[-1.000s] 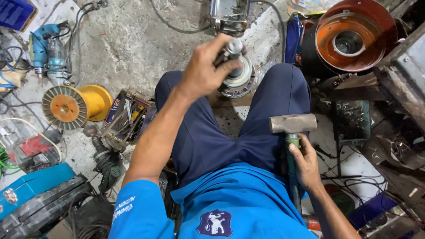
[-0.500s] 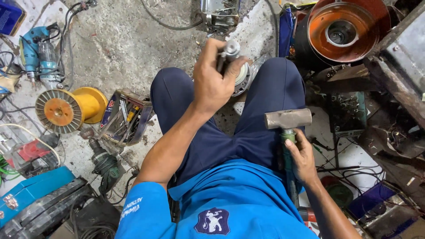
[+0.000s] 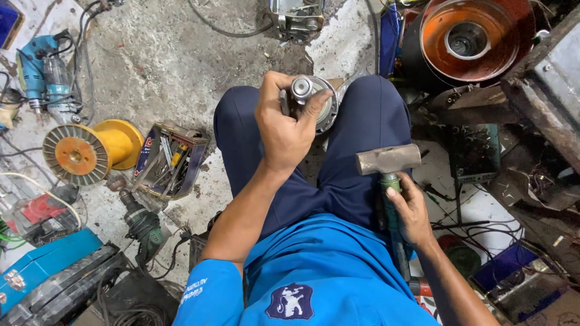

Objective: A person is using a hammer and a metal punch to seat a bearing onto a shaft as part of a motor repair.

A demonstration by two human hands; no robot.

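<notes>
Left hand (image 3: 284,130) grips ribbed steel rotor (image 3: 311,102) (round) — right hand (image 3: 412,208), hammer (image 3: 388,160).

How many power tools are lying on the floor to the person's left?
2 that can be told: a light blue drill near the top left edge, and a dark green power tool below the box of small hand tools. Others may be hidden in the blue case or the clutter.

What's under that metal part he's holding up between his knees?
Beneath the metal part in the left hand lies grey concrete floor, framed by dark-blue trouser legs. Directly below, hand and part hide everything.
</notes>
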